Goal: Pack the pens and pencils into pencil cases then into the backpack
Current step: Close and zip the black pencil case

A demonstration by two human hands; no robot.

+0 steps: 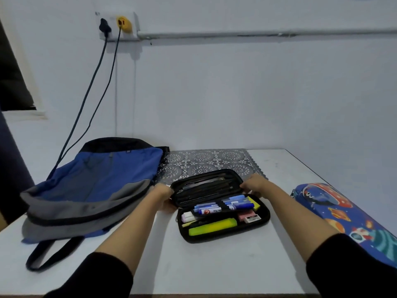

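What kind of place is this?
Probably a home study corner or dorm room: white table against a bare painted wall, a wall socket holding two plugs, and a blue-and-grey fabric backpack beside an open black zip pencil case.

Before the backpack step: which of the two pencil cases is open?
The black pencil case in the middle: the left hand and right hand hold its raised lid, pens showing inside. The blue space-print case at right is closed.

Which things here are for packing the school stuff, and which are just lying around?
For the job: black pencil case, pens, yellow highlighter, space pencil case, blue backpack, left hand and right hand gripping its lid.
Just lying about: lacy mat, wall socket, cables.
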